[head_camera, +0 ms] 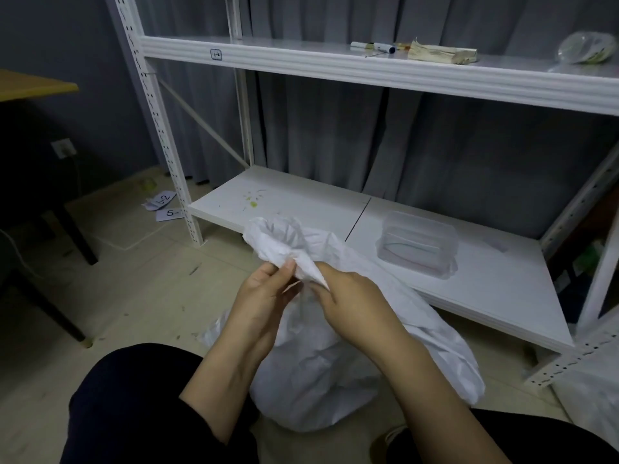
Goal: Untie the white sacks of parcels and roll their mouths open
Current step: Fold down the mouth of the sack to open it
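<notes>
A white sack [321, 373] stands on the floor between my knees, full and crumpled. Its neck is gathered into a bunch that flares out at the top, up and left of my hands. My left hand [264, 296] pinches the gathered neck from the left with thumb and fingers. From the right, my right hand [351, 296] grips the same neck, fingers curled around the fabric. The tie itself is hidden between my hands.
A white metal rack [174, 169] stands right behind the sack. On its low shelf lies a clear plastic box [418, 246]; the upper shelf holds markers [375, 46] and a worn booklet [442, 54]. Paper labels [165, 205] lie on the floor at left, beside a dark table leg [77, 236].
</notes>
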